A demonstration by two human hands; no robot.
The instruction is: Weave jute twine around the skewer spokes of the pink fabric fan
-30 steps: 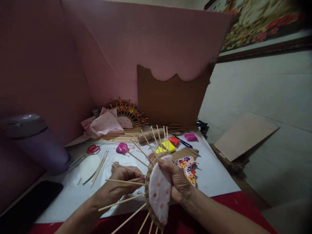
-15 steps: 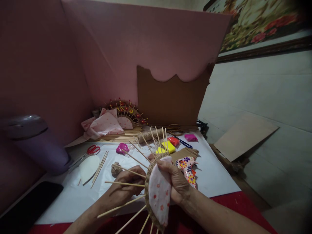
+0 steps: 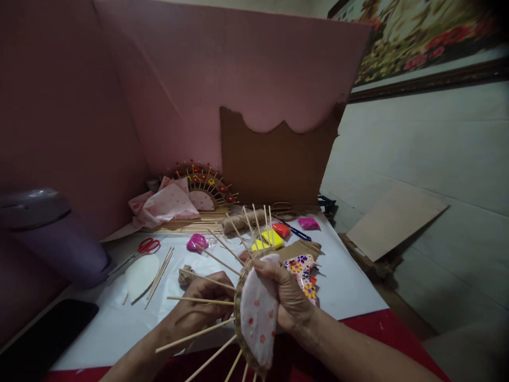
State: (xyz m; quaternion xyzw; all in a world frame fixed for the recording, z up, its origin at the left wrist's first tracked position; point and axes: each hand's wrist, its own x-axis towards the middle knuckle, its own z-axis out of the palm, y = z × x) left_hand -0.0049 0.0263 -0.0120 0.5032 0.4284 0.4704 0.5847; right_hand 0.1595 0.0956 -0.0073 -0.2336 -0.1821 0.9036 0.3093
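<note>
A half-round panel [image 3: 258,318] covered in white cloth with small red flowers is held upright in my right hand [image 3: 292,297], thumb on its front face. Braided twine [image 3: 238,313] runs along its curved edge, and several thin wooden sticks [image 3: 201,301] fan out from there. My left hand [image 3: 209,294] is behind the sticks at the curved edge, fingers curled in; their tips and anything between them are hidden by the panel. Just beyond my left hand lies a small ball of twine [image 3: 186,276].
Red-handled scissors [image 3: 148,245], a white oval piece [image 3: 143,276] and a black phone [image 3: 51,337] lie left, near a purple bottle [image 3: 59,244]. Behind are clay packets [image 3: 272,239], a twine roll [image 3: 243,221] and a finished-looking decorated fan [image 3: 207,183]. A flowered glue gun [image 3: 304,276] lies right.
The whole view has shifted slightly. Both hands keep almost the same pose around the panel, and my left hand's fingers have moved very little.
</note>
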